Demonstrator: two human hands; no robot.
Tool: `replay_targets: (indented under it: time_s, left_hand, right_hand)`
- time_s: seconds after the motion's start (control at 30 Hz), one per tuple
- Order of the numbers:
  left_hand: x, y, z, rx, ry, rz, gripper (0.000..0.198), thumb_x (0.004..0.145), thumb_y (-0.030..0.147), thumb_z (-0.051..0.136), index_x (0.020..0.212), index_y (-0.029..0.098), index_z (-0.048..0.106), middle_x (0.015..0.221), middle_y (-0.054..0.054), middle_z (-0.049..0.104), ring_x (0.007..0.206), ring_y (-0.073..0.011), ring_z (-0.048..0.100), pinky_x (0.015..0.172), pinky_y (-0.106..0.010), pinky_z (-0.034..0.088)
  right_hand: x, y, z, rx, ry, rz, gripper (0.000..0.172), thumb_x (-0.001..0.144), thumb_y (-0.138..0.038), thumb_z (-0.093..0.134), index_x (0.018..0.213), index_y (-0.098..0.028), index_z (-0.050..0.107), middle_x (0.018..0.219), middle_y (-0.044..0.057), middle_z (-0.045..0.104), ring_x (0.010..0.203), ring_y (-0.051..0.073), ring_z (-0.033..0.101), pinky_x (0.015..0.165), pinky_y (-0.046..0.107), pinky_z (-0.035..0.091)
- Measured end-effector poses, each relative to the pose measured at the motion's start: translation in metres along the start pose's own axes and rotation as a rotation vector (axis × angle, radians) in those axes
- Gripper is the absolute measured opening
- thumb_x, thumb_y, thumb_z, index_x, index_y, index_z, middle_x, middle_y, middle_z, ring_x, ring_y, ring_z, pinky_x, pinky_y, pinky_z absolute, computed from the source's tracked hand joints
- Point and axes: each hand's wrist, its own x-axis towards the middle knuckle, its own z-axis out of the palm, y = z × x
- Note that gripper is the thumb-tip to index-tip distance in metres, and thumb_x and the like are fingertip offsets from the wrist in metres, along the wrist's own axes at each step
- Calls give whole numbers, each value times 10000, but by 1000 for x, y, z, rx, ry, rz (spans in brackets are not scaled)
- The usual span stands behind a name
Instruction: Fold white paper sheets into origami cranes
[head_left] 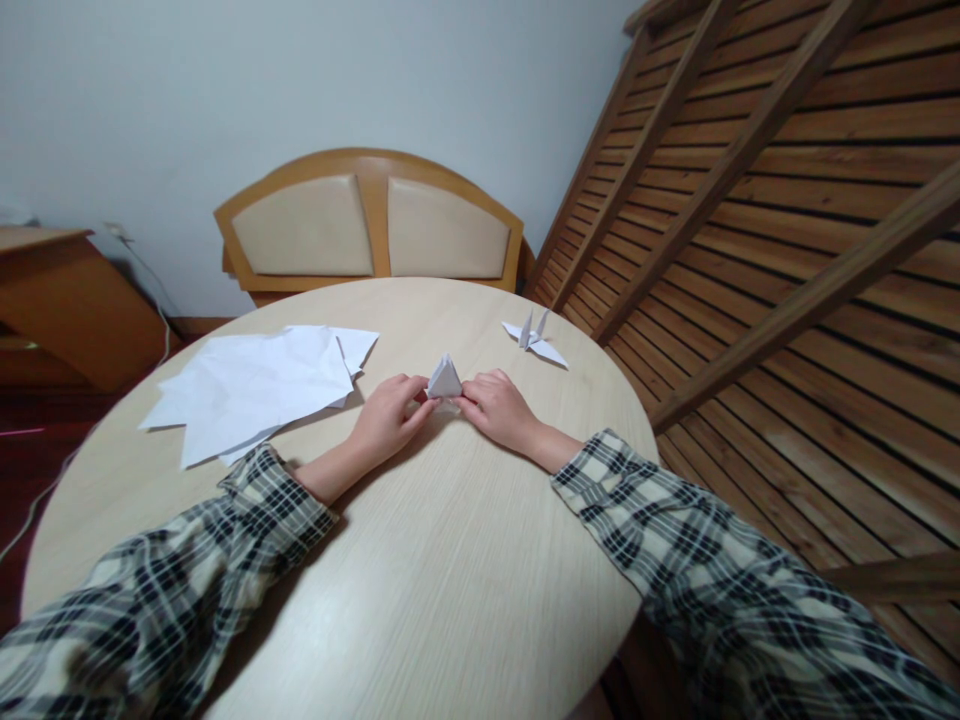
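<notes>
A small folded piece of white paper [445, 379], pointed at its top, is held between both hands over the middle of the round table [450, 580]. My left hand [393, 412] pinches its left lower corner with thumb and fingers. On the other side, my right hand [501, 407] grips the right lower corner in the same way. The paper's lower edge is partly hidden by the fingertips. Beyond my right hand stands a finished-looking white paper crane [535, 340] with spread wings.
Several creased white sheets [262, 385] lie in an overlapping pile on the table's left side. A wooden headboard [380, 225] with cream panels stands behind the table. Wooden slats [780, 250] lean along the right. A brown cabinet [67, 300] is at far left.
</notes>
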Motion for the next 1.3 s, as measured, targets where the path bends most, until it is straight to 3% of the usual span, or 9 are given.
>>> replay_targets:
  time_s: [0.2, 0.43, 0.73, 1.03, 1.3]
  left_hand:
    - [0, 1, 1, 14, 9, -26, 250, 957, 301, 460, 727, 207, 495, 687, -27, 520, 674, -187, 494, 640, -329, 392]
    - [2, 5, -1, -27, -43, -55, 337, 954, 289, 419, 626, 217, 391, 609, 0, 440, 604, -167, 443, 603, -314, 347]
    - [1, 5, -1, -84, -119, -54, 360, 971, 322, 370, 627, 215, 382, 608, -2, 450, 606, -161, 455, 603, -309, 343]
    - [0, 5, -1, -102, -177, -9, 365, 970, 304, 385, 620, 204, 423, 613, -4, 469, 610, -158, 472, 610, -307, 368]
    - [2, 3, -1, -133, -164, -12, 347, 962, 331, 422, 646, 195, 467, 656, -10, 488, 640, -164, 491, 613, -310, 383]
  right_hand:
    - [-1, 0, 1, 34, -17, -17, 339, 983, -363, 471, 745, -164, 606, 707, 17, 593, 717, 151, 504, 748, 300, 299]
    - [-1, -3, 1, 129, -30, -17, 321, 936, -359, 540, 677, -169, 548, 676, 2, 573, 701, 142, 511, 726, 296, 297]
    - [-1, -1, 5, 325, 6, 46, 221, 864, -341, 639, 756, -181, 534, 727, -21, 597, 693, 128, 543, 727, 283, 340]
    - [1, -1, 4, 339, 15, 39, 397, 975, -349, 470, 615, -183, 468, 592, -28, 508, 604, 113, 481, 696, 285, 339]
    - [1, -2, 3, 337, 81, 67, 418, 991, -354, 427, 606, -192, 447, 595, -20, 513, 624, 123, 491, 702, 297, 343]
